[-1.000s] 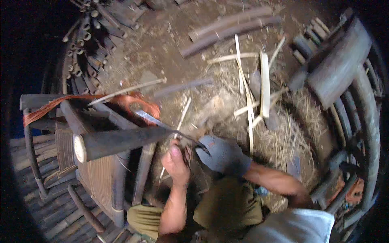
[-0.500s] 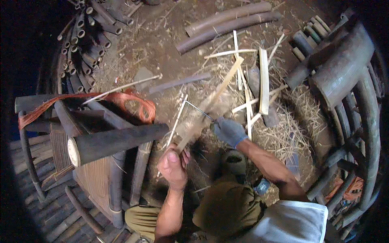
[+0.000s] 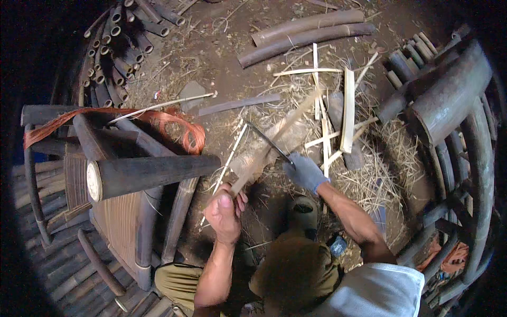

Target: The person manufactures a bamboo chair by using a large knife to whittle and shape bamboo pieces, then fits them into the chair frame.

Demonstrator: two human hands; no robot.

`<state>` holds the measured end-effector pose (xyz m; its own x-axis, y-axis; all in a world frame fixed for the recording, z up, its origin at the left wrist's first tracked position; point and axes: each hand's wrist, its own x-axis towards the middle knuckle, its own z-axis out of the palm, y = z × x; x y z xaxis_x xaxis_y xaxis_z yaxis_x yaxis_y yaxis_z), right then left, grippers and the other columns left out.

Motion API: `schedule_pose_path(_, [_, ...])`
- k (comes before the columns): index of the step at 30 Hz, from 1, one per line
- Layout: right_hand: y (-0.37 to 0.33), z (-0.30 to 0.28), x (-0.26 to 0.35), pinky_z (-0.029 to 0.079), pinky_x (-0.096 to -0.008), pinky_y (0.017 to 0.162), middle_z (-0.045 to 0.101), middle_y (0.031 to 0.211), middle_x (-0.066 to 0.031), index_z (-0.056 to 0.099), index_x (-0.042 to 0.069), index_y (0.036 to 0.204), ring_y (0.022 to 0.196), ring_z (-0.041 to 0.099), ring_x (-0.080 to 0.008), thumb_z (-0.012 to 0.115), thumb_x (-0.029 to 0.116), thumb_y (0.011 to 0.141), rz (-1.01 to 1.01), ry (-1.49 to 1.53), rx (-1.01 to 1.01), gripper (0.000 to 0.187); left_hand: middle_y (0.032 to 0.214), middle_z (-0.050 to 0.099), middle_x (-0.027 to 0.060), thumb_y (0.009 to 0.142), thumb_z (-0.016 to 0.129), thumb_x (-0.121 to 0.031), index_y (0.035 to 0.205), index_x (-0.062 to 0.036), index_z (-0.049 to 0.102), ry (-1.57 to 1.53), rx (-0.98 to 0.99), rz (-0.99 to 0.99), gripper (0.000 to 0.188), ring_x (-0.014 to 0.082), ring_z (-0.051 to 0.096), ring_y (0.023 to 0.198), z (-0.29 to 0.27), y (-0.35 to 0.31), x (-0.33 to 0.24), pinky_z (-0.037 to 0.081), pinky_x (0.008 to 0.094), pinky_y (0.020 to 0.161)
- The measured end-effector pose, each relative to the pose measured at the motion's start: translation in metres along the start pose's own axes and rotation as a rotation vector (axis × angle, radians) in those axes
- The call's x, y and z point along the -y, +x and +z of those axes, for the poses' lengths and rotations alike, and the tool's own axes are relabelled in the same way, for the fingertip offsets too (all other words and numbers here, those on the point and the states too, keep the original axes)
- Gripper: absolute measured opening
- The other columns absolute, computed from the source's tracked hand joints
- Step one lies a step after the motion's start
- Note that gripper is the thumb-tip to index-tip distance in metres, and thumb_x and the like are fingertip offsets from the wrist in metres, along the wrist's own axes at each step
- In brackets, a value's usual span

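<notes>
My bare left hand (image 3: 224,212) is closed on the near end of a bamboo strip (image 3: 288,125), which slants away up to the right and looks blurred along its length. My right hand (image 3: 305,172), in a grey glove, grips a long thin knife (image 3: 268,140). Its dark blade points up and left and crosses the strip; whether the edge touches it I cannot tell. Just left of the strip, a thin pale bamboo stick (image 3: 231,158) slants down toward my left hand.
Pale split pieces (image 3: 347,111) and a heap of shavings (image 3: 377,169) lie to the right. A dark bamboo frame (image 3: 153,179) with orange twine (image 3: 187,132) stands left; thick bamboo furniture (image 3: 449,95) stands right. Two dark bamboo lengths (image 3: 311,37) lie at the back.
My right hand has shifted slightly right and nearer, and the knife blade has turned so more of it shows. My left hand keeps its grip on the strip. The whole view has shifted a little.
</notes>
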<state>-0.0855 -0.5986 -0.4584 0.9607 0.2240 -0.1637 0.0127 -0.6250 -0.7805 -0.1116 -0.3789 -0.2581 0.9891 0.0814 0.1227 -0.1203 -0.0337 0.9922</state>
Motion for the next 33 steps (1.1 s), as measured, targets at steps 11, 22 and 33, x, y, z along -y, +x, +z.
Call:
schedule_pose_path(11, [0.013,0.001,-0.005,0.050,-0.0515,0.069,0.065,0.087,-0.0242,0.060,0.003,0.099,0.082,0.063,-0.0464,0.056,0.025,0.094,0.179,-0.177,0.053,0.023,0.059,0.048,0.0084,0.103,0.049,-0.039,0.061,-0.0027,0.047,0.014,0.019,-0.047,0.055,0.0188,0.052,0.059,0.004,-0.006,-0.008,0.045,0.0329,0.059])
schedule_pose_path(22, [0.008,-0.003,0.020,0.050,-0.0535,0.076,0.066,0.091,-0.0301,0.060,-0.001,0.101,0.089,0.064,-0.0481,0.049,0.035,0.097,0.352,-0.164,0.113,0.037,0.065,0.053,0.0094,0.105,0.046,-0.035,0.066,0.0003,0.053,0.024,0.058,-0.086,0.053,0.0181,0.053,0.062,0.002,-0.011,-0.015,0.045,0.0321,0.061])
schedule_pose_path(33, [-0.043,-0.071,0.085,0.050,-0.0416,0.096,0.064,0.121,-0.0218,0.061,0.000,0.122,0.112,0.062,-0.0366,0.063,0.023,0.091,0.104,0.116,-0.454,0.039,0.101,0.069,0.0163,0.097,0.051,-0.014,0.120,0.0056,0.058,-0.302,0.254,-1.228,0.031,0.0241,0.067,0.076,-0.037,-0.069,-0.003,0.058,0.0347,0.069])
